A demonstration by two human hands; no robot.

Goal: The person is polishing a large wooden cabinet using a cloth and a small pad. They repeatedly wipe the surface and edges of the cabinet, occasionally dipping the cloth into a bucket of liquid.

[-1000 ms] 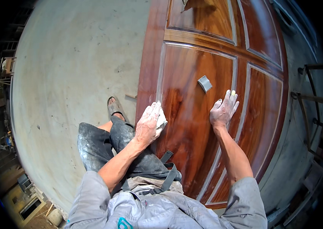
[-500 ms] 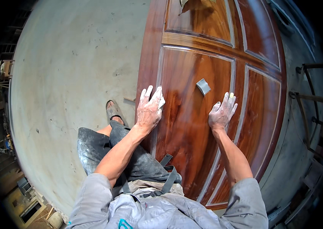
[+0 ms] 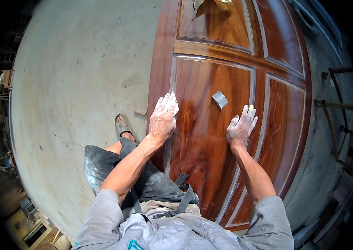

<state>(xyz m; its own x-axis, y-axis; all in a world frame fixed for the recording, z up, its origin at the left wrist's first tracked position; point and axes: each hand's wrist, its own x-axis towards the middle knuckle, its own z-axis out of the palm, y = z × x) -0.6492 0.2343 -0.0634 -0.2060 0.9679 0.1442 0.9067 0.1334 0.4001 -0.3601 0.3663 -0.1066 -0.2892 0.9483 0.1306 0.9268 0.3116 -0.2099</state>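
A glossy red-brown panelled wooden door (image 3: 201,137) lies flat before me, with whitish dusty lines along its mouldings. My left hand (image 3: 162,121) rests on the left moulding of the middle panel, fingers pressed together over a small white folded piece (image 3: 176,110). Only that piece's edge shows beside the fingers, so I cannot tell whether it is cloth or sandpaper. My right hand (image 3: 240,127), dusted white, lies flat near the panel's right moulding with its fingers apart, holding nothing. Between and beyond both hands sits a small grey sanding pad (image 3: 220,100), slightly curved and touched by neither.
A dry brown leaf-like scrap (image 3: 198,5) lies on the far panel. Pale concrete floor (image 3: 80,75) stretches to the left, where my sandalled foot (image 3: 122,126) stands beside a thin wooden stick (image 3: 140,113). A metal frame (image 3: 331,104) stands right of the door.
My left hand's fingers have drawn closer together and tilted a little rightward along the moulding. The right hand stays in place on the door. The whole view has shifted slightly.
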